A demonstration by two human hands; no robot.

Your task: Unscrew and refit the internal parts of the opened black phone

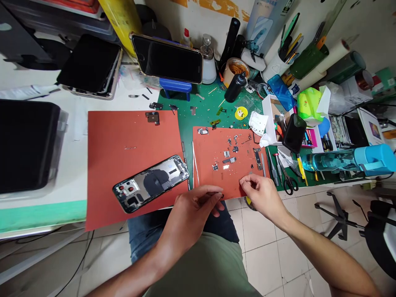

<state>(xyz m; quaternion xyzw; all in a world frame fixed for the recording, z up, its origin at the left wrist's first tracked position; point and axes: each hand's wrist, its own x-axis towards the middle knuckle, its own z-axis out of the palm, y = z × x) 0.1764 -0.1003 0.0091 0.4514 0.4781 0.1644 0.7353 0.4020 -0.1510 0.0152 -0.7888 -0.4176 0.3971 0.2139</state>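
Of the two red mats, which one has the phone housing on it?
The larger left mat: the phone housing lies slantwise on it, whereas the smaller right mat bears scattered small parts.

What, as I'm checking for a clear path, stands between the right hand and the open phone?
The left hand is between the right hand and the open phone, by the near edge of the right mat. A slim tool lies past it, beside the phone.

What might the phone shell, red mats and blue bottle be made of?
Phone shell: probably metal, judging by its grey sheen inside. Red mats: perhaps rubber or silicone; matte, evenly coloured. Blue bottle: likely glossy plastic, with see-through body and opaque lid.
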